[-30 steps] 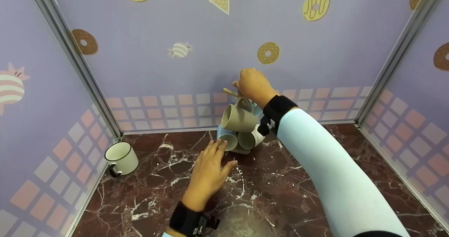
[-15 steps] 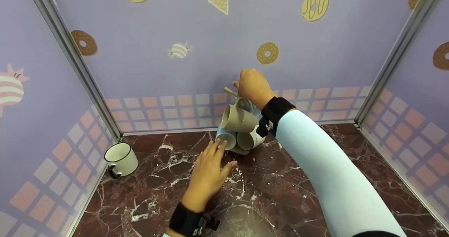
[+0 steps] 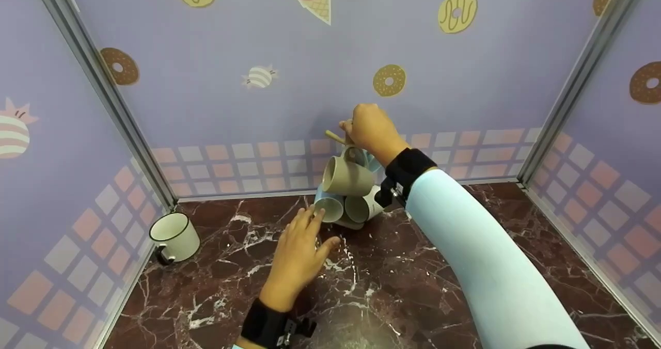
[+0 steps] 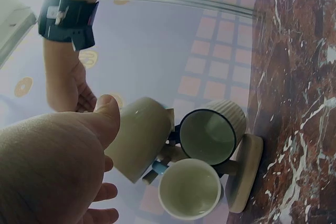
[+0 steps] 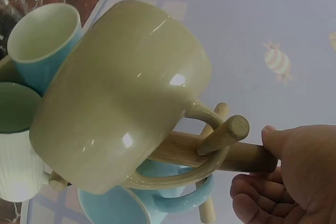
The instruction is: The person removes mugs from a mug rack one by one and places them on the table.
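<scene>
In the right wrist view my right hand [image 5: 299, 177] grips the top of a wooden mug tree's post [image 5: 244, 157], thumb on one side and fingers curled below. A beige mug [image 5: 121, 93] hangs by its handle on an upper peg [image 5: 228, 135]. Lower down hang a blue mug [image 3: 329, 205] with a pale inside and a white ribbed mug [image 3: 375, 204]. A light blue mug [image 5: 115, 208] hangs behind the beige one. My left hand [image 3: 297, 256] is spread with nothing in it, fingertips right at the blue mug's rim in the head view. The tree's base [image 4: 247, 174] stands on the tabletop.
A white mug with a dark rim and black handle [image 3: 175, 238] stands upright at the left, near the side wall. The dark red marbled tabletop [image 3: 392, 297] is enclosed by lilac panels [image 3: 232, 116] at the back and both sides.
The head view has shifted slightly, moving the scene a little left and down. Both hands keep their places at the mug tree, and the mugs hang as before.
</scene>
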A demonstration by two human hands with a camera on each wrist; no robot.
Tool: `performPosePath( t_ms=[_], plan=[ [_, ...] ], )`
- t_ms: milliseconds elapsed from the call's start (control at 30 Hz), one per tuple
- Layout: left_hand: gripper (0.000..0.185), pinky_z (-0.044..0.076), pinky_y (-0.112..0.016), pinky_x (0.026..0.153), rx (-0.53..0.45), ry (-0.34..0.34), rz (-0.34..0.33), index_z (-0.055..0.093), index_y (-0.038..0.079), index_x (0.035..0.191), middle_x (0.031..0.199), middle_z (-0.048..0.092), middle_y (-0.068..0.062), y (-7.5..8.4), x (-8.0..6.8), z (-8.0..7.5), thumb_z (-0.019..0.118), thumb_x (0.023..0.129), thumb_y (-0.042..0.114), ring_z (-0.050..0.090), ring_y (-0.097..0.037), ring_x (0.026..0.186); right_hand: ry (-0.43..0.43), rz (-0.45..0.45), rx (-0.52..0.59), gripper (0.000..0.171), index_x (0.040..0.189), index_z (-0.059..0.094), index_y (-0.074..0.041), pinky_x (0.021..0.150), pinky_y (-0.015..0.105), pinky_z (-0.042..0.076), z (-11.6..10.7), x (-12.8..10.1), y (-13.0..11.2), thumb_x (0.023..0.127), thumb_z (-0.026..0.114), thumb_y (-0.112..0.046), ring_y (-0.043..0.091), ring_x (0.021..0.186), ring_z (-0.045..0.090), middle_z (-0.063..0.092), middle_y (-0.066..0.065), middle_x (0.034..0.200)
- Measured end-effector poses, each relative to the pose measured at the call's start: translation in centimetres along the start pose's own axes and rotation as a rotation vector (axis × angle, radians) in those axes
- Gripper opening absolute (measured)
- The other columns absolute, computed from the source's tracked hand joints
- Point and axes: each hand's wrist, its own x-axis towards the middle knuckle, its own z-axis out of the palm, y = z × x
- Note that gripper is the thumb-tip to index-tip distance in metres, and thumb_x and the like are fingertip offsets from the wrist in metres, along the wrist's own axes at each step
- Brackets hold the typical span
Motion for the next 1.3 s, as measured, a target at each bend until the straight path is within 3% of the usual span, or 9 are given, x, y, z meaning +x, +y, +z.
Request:
performPosePath(
  t_ms=[100, 200, 333, 467, 700, 1033, 1167, 1300],
  plan=[
    [0.082, 0.03, -0.071, 0.138, -0.01, 0.001, -0.019, 0.046, 0.014, 0.174, 0.186, 0.035, -0.014, -0.4, 0.2, -0.4, 0.061, 0.111, 0.063, 0.032, -0.043, 0.173, 0.023, 0.017, 0.048, 0.049, 0.077, 0.07, -0.01, 0.06, 0.035, 0.047, -0.3, -0.5, 0.4, 0.114, 0.07, -0.041, 0.022, 0.063, 0.056, 0.057, 0.002, 0.069],
    [0.08, 0.03, -0.072, 0.138, -0.033, 0.006, -0.035, 0.045, 0.015, 0.175, 0.187, 0.033, -0.014, -0.8, 0.4, -0.9, 0.064, 0.111, 0.06, 0.03, -0.043, 0.174, 0.049, 0.032, 0.094, 0.051, 0.078, 0.074, -0.008, 0.056, 0.033, 0.042, -0.5, -1.3, 1.0, 0.114, 0.07, -0.044, 0.02, 0.06, 0.053, 0.061, 0.004, 0.068],
    [0.079, 0.031, -0.075, 0.136, -0.147, 0.013, -0.045, 0.045, 0.014, 0.174, 0.186, 0.034, -0.015, -1.4, 1.0, -1.7, 0.066, 0.111, 0.057, 0.031, -0.046, 0.172, 0.091, 0.037, 0.145, 0.05, 0.092, 0.084, -0.002, 0.063, 0.037, 0.054, -0.5, -2.7, 2.2, 0.114, 0.07, -0.044, 0.025, 0.071, 0.067, 0.08, 0.013, 0.084],
    [0.075, 0.033, -0.078, 0.134, -0.305, 0.012, -0.056, 0.046, 0.013, 0.174, 0.182, 0.04, -0.018, -2.2, 2.2, -2.6, 0.065, 0.113, 0.052, 0.037, -0.048, 0.169, 0.113, 0.038, 0.213, 0.046, 0.106, 0.087, 0.0, 0.077, 0.044, 0.068, 0.4, -4.2, 3.6, 0.114, 0.07, -0.041, 0.033, 0.087, 0.08, 0.086, 0.02, 0.102],
    [0.074, 0.036, -0.078, 0.133, -0.391, 0.038, -0.107, 0.043, 0.013, 0.175, 0.177, 0.043, -0.024, -3.5, 5.8, -3.7, 0.065, 0.115, 0.051, 0.045, -0.051, 0.163, 0.16, 0.075, 0.353, 0.042, 0.134, 0.078, 0.001, 0.101, 0.049, 0.07, 3.6, -6.8, 5.6, 0.113, 0.073, -0.035, 0.037, 0.114, 0.083, 0.084, 0.021, 0.125],
    [0.074, 0.044, -0.06, 0.134, -0.531, 0.063, -0.19, 0.044, 0.008, 0.174, 0.172, 0.052, -0.018, -3.5, 10.4, -3.4, 0.062, 0.116, 0.051, 0.053, -0.042, 0.159, 0.205, 0.158, 0.58, 0.053, 0.145, 0.072, 0.006, 0.107, 0.052, 0.067, 8.4, -9.2, 5.8, 0.113, 0.072, -0.037, 0.038, 0.119, 0.081, 0.082, 0.024, 0.13],
    [0.082, 0.042, -0.059, 0.136, -0.542, 0.002, -0.206, 0.035, 0.008, 0.178, 0.177, 0.047, -0.021, -3.2, 11.9, -3.0, 0.061, 0.116, 0.054, 0.05, -0.044, 0.162, 0.167, 0.193, 0.622, 0.06, 0.149, 0.068, 0.008, 0.112, 0.052, 0.065, 9.6, -9.4, 5.8, 0.112, 0.072, -0.039, 0.04, 0.125, 0.079, 0.081, 0.025, 0.135],
    [0.088, 0.042, -0.059, 0.136, -0.545, -0.055, -0.221, 0.026, 0.007, 0.181, 0.18, 0.044, -0.023, -3.3, 12.9, -2.5, 0.059, 0.116, 0.057, 0.049, -0.045, 0.164, 0.12, 0.227, 0.691, 0.066, 0.153, 0.063, 0.011, 0.102, 0.047, 0.069, 10.5, -9.6, 6.0, 0.111, 0.073, -0.039, 0.041, 0.117, 0.082, 0.08, 0.026, 0.137]
  ],
)
